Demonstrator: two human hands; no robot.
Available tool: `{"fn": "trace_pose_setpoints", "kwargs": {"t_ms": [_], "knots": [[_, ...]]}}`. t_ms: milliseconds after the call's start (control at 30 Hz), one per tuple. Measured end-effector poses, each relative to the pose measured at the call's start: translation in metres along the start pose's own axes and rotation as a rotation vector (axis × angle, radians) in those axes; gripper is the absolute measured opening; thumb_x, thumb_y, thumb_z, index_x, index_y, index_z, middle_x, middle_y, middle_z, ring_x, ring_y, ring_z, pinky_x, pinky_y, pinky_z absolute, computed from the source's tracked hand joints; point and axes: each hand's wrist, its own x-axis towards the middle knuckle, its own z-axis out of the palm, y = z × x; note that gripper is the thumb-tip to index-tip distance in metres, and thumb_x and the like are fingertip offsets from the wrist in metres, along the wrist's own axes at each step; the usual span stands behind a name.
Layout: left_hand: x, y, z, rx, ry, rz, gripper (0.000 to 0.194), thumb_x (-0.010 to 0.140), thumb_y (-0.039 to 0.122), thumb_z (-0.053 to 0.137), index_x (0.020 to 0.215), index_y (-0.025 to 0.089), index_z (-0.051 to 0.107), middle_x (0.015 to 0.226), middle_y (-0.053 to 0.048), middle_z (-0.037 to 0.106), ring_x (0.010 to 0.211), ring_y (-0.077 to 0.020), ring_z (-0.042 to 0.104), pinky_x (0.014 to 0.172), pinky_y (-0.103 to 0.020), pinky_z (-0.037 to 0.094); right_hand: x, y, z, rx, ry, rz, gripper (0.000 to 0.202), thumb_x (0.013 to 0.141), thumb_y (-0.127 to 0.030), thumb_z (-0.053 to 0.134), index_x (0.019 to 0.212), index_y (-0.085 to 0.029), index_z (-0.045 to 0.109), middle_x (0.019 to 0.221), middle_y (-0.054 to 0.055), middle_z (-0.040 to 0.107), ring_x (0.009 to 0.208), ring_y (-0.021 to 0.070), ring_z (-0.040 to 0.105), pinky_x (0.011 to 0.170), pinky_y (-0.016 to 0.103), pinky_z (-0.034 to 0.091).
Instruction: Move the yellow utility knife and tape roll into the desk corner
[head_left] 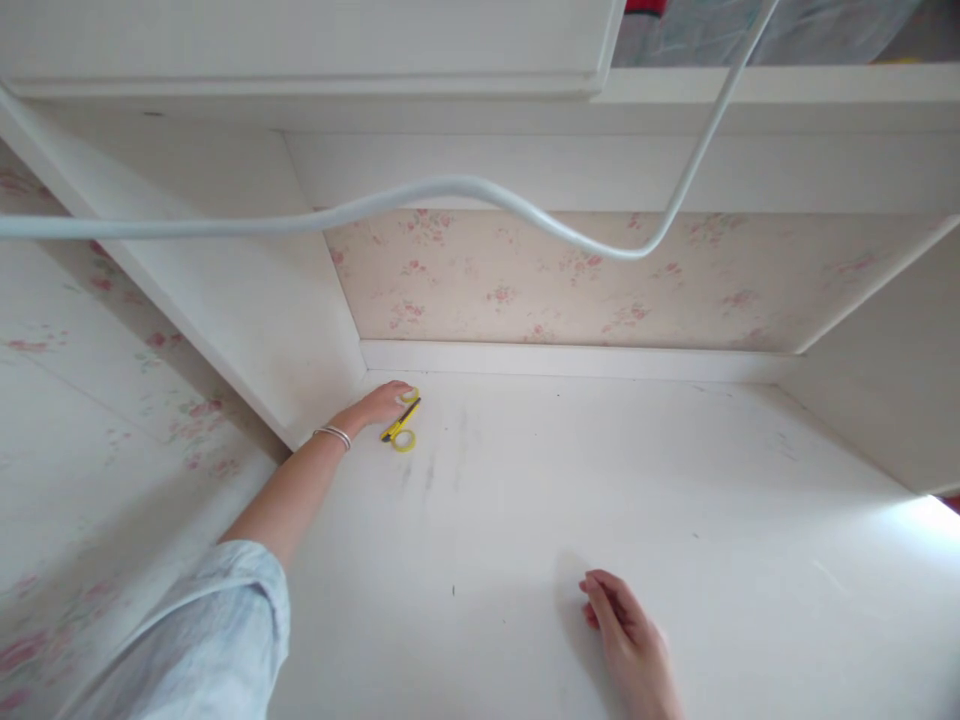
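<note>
At the back left of a white desktop (540, 480), my left hand (384, 402) has its thumb and fingers around the edge of a small roll of yellow tape (409, 395). A yellow and black utility knife (400, 420) lies slantwise right beside that hand. Just in front of the knife, a second roll of yellow tape (404, 440) rests flat. My right hand (624, 630) is over the desktop at the lower right, well apart from these things. Its fingers are curled in with the thumb against them, and nothing shows in them.
A white cable (465, 187) hangs across the upper view, in front of the shelf. Overhead is a white cabinet (315, 50). White side panels (225, 260) bound the desktop left and right, and flowered wallpaper (495, 280) covers the back wall. Dark smudges mark the desktop.
</note>
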Motion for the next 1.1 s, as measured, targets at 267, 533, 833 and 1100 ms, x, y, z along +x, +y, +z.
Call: {"fn": "trace_pose_setpoints", "kwargs": {"t_ms": [267, 533, 833, 1100], "knots": [[-0.01, -0.008, 0.018, -0.02, -0.197, 0.049, 0.085, 0.063, 0.024, 0.056, 0.142, 0.014, 0.028, 0.152, -0.01, 0.018, 0.139, -0.0243, 0.02, 0.111, -0.033, 0.022, -0.003, -0.004, 0.001, 0.003, 0.003, -0.059, 0.037, 0.075, -0.055, 0.058, 0.092, -0.023, 0.063, 0.086, 0.004, 0.069, 0.074, 0.0203, 0.065, 0.069, 0.025, 0.052], [-0.006, -0.014, 0.035, 0.001, -0.175, 0.003, 0.078, 0.07, 0.023, 0.041, 0.144, 0.01, 0.021, 0.153, -0.01, 0.014, 0.14, -0.0244, 0.012, 0.113, -0.036, 0.019, 0.0, 0.001, 0.001, -0.079, -0.011, -0.085, 0.041, 0.079, -0.058, 0.052, 0.094, -0.021, 0.061, 0.083, 0.004, 0.068, 0.072, 0.0183, 0.063, 0.067, 0.024, 0.049], [-0.002, -0.016, 0.056, -0.028, -0.045, -0.079, 0.079, 0.068, 0.02, 0.04, 0.142, 0.0, 0.02, 0.152, -0.015, 0.015, 0.141, -0.0275, 0.008, 0.114, -0.038, 0.016, 0.0, 0.009, 0.002, -0.105, -0.028, -0.13, 0.04, 0.081, -0.056, 0.05, 0.096, -0.021, 0.062, 0.087, 0.005, 0.068, 0.074, 0.0185, 0.062, 0.069, 0.025, 0.049], [-0.001, -0.01, 0.058, -0.113, 0.069, -0.111, 0.081, 0.06, 0.017, 0.046, 0.139, 0.002, 0.03, 0.147, -0.015, 0.029, 0.138, -0.0291, 0.021, 0.113, -0.038, 0.023, -0.001, 0.007, 0.001, -0.138, -0.019, -0.15, 0.038, 0.082, -0.056, 0.049, 0.095, -0.022, 0.062, 0.088, 0.004, 0.068, 0.075, 0.018, 0.062, 0.069, 0.024, 0.049]]}}
